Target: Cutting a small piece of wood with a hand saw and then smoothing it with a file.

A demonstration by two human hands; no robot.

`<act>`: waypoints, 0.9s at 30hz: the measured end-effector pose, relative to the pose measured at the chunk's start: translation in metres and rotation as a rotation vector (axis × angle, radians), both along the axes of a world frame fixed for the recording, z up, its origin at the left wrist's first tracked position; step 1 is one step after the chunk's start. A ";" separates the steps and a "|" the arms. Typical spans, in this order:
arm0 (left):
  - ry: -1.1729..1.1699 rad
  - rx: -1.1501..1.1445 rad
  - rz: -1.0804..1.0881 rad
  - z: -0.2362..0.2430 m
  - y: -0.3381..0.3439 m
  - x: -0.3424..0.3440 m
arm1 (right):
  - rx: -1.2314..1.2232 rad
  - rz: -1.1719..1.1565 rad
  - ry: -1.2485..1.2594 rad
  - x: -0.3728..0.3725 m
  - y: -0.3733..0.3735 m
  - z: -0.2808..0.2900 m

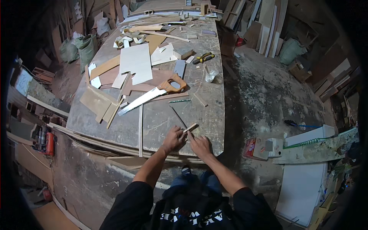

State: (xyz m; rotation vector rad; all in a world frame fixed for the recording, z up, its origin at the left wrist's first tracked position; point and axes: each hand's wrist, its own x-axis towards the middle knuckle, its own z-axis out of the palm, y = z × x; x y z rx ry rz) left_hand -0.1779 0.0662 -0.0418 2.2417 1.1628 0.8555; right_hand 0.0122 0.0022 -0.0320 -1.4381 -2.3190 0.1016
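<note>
Near the front edge of the workbench [161, 128], my left hand [175, 138] is closed on one end of a short wooden stick [192, 127]. My right hand [200, 146] grips a slim dark file-like bar [177, 115], whose far end points away and to the left. The bar and the stick cross just in front of my fingers; whether they touch I cannot tell. Beyond my hands lie a green pencil [179, 101] and a handsaw [153, 94] with a wooden handle. A pale narrow strip [140, 130] lies left of my hands, reaching the bench's front edge.
Farther up the bench are white sheets [136, 63], thin wood offcuts [99, 103], yellow-and-black pliers [203, 58] and a clear plastic cup [210, 76]. On the right stands a red-and-white box [256, 148] near a green coiled hose [308, 142]. Sacks [87, 48] stand at the left.
</note>
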 end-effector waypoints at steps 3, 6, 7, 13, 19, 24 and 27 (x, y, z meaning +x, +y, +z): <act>0.053 0.071 -0.061 -0.001 0.000 0.000 | -0.038 -0.024 -0.054 0.006 -0.013 -0.001; 0.010 0.002 -0.062 0.000 0.001 0.001 | -0.113 -0.057 -0.067 0.012 -0.030 -0.001; -0.001 0.017 -0.034 0.001 -0.001 0.001 | -0.136 -0.053 -0.033 0.010 -0.028 -0.002; -0.018 -0.106 0.045 -0.003 0.002 -0.001 | -0.094 -0.063 0.014 -0.002 -0.019 -0.002; -0.034 -0.114 0.054 -0.006 0.002 -0.001 | -0.087 -0.080 -0.012 0.027 -0.064 0.020; 0.056 -0.037 0.078 0.007 0.000 -0.005 | -0.029 -0.159 0.120 0.027 -0.058 0.037; 0.038 -0.064 0.186 0.018 -0.008 -0.014 | -0.119 -0.350 0.201 0.038 -0.054 0.042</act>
